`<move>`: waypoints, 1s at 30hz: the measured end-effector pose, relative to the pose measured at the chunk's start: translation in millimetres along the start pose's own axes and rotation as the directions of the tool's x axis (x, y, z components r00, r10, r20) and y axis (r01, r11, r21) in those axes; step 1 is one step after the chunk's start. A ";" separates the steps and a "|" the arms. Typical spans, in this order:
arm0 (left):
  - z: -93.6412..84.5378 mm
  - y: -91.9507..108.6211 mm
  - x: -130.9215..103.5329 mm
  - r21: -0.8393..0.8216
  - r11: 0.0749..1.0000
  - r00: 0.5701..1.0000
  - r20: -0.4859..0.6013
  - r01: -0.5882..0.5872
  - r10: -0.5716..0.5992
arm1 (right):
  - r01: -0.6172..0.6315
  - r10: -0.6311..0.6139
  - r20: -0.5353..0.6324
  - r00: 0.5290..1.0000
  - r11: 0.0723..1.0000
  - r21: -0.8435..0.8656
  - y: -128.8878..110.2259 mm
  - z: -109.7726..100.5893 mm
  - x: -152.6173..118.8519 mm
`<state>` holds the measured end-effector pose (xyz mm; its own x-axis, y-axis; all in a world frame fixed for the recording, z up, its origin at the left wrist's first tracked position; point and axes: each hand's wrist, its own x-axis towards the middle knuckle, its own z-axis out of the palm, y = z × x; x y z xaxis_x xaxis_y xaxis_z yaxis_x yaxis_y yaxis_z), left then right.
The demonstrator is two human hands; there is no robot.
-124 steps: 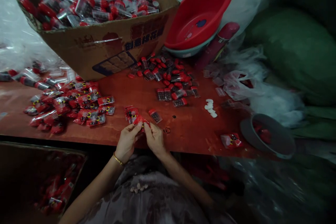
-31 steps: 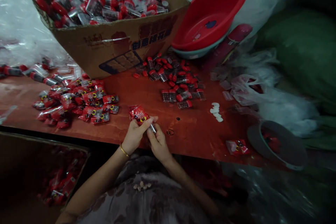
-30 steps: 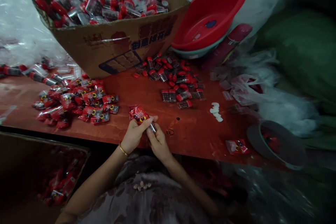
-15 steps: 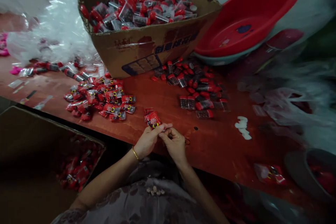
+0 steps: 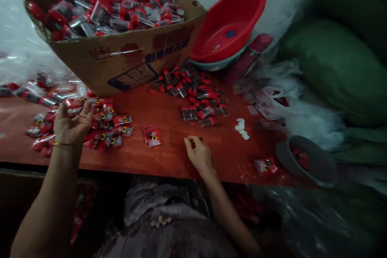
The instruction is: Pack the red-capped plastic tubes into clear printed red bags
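My left hand (image 5: pixel 71 127) is raised at the pile of red filled packets (image 5: pixel 104 135) on the left, fingers spread and palm up, with nothing visible in it. My right hand (image 5: pixel 198 155) rests low over the table with its fingers curled in; whether anything is in them is hidden. A small dark spot (image 5: pixel 201 138) shows on the table beside its fingertips. Between the hands lies a small stack of flat red printed packets (image 5: pixel 152 136). Beyond my right hand is a heap of clear little bottles with red caps (image 5: pixel 196 92).
A cardboard box (image 5: pixel 130 60) full of red-capped bottles stands at the back. Red basin (image 5: pixel 223 28), maroon flask (image 5: pixel 248 58), plastic bags (image 5: pixel 278 100), white pieces (image 5: pixel 242 129), a red packet (image 5: pixel 266 166) and a grey bowl (image 5: pixel 314 173) are to the right.
My hands, together at the middle before, are now apart. My left hand has gone left to the packet pile and opened. The view has turned to the right.
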<state>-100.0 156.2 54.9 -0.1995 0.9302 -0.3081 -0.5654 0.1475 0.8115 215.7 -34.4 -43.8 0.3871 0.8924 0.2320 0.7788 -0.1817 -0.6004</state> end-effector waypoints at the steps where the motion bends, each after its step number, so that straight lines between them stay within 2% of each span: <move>1: 3.1 -5.6 -6.1 -0.003 0.998 0.998 0.017 0.055 -0.055 | 0.006 -0.009 -0.034 0.999 0.995 -0.095 5.7 -2.1 10.0; 3: 10.6 -26.4 -24.5 0.075 0.987 0.987 0.066 0.143 -0.148 | 0.035 -0.054 -0.067 0.996 0.966 -0.255 14.8 -3.0 34.9; 4: 14.5 -40.7 -34.7 0.169 0.976 0.984 0.087 0.137 -0.154 | 0.057 -0.079 -0.060 0.995 0.950 -0.307 17.9 -1.2 48.2; 5: 17.9 -56.5 -44.7 0.294 0.952 0.982 0.136 0.085 -0.130 | 0.077 -0.098 -0.045 0.994 0.935 -0.347 20.0 2.2 60.9; 6: 20.6 -73.0 -53.8 0.441 0.897 0.981 0.187 -0.035 -0.054 | 0.097 -0.113 -0.020 0.993 0.922 -0.375 21.2 6.7 72.1; 7: 22.3 -89.2 -61.8 0.583 0.783 0.953 0.300 -0.216 0.039 | 0.124 -0.129 0.014 0.992 0.911 -0.394 21.8 11.9 80.9; 8: 22.9 -104.4 -68.4 0.685 0.602 0.892 0.439 -0.410 0.108 | 0.155 -0.147 0.052 0.988 0.901 -0.406 22.0 17.1 86.7; 10: 20.7 -129.1 -77.9 0.698 0.183 0.719 0.688 -0.693 0.099 | 0.228 -0.193 0.125 0.973 0.883 -0.410 22.1 24.4 89.0; 11: 18.4 -138.1 -80.8 0.645 0.012 0.645 0.763 -0.764 0.044 | 0.260 -0.215 0.152 0.965 0.876 -0.406 22.4 25.5 85.7; 12: 15.7 -144.8 -82.7 0.589 -0.115 0.594 0.804 -0.800 -0.012 | 0.283 -0.232 0.172 0.957 0.872 -0.399 23.0 24.7 79.9; 14: 10.5 -152.8 -84.3 0.519 -0.256 0.554 0.828 -0.816 -0.087 | 0.313 -0.250 0.205 0.946 0.871 -0.379 25.3 18.2 63.2; 18: 7.1 -157.5 -84.7 0.532 -0.332 0.587 0.805 -0.779 -0.088 | 0.323 -0.251 0.249 0.936 0.892 -0.316 29.4 -0.7 23.8; 21: 9.3 -160.1 -86.6 0.592 -0.333 0.641 0.765 -0.734 -0.053 | 0.285 -0.246 0.166 0.955 0.918 -0.276 25.1 -5.4 2.5; 24: 10.6 -163.3 -89.8 0.636 -0.325 0.674 0.739 -0.700 -0.006 | 0.279 -0.272 0.060 0.960 0.935 -0.218 12.1 0.8 -7.6; 30: 6.6 -166.7 -95.4 0.620 -0.339 0.656 0.754 -0.708 0.008 | 0.379 -0.383 -0.009 0.924 0.917 -0.122 -15.7 20.9 -12.7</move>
<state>18.6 45.0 -47.8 0.4682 0.8653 0.1789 0.8289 -0.5003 0.2503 188.3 -34.2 -53.3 0.0636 0.8901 0.4514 0.9213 0.1215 -0.3694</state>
